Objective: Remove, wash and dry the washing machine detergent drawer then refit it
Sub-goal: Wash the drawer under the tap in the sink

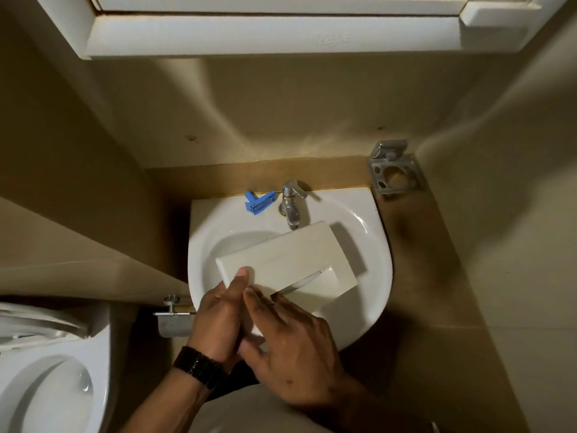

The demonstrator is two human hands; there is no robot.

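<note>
The white detergent drawer (pixel 287 260) is held over the white basin (pixel 379 270), its flat front panel facing up and tilted. My left hand (pixel 218 320) grips its near left corner, thumb on top of the panel. My right hand (pixel 293 345) rests against the drawer's near edge with fingers spread along it; whether it grips is unclear. A blue plastic insert (pixel 258 203) lies on the basin's back rim, left of the chrome tap (pixel 292 203). No water is seen running.
A toilet (pixel 46 379) stands at the lower left. A metal paper holder (pixel 173 320) is fixed beside the basin. A chrome toothbrush holder (pixel 393 173) hangs on the right wall. A white cabinet (pixel 265 32) overhangs above.
</note>
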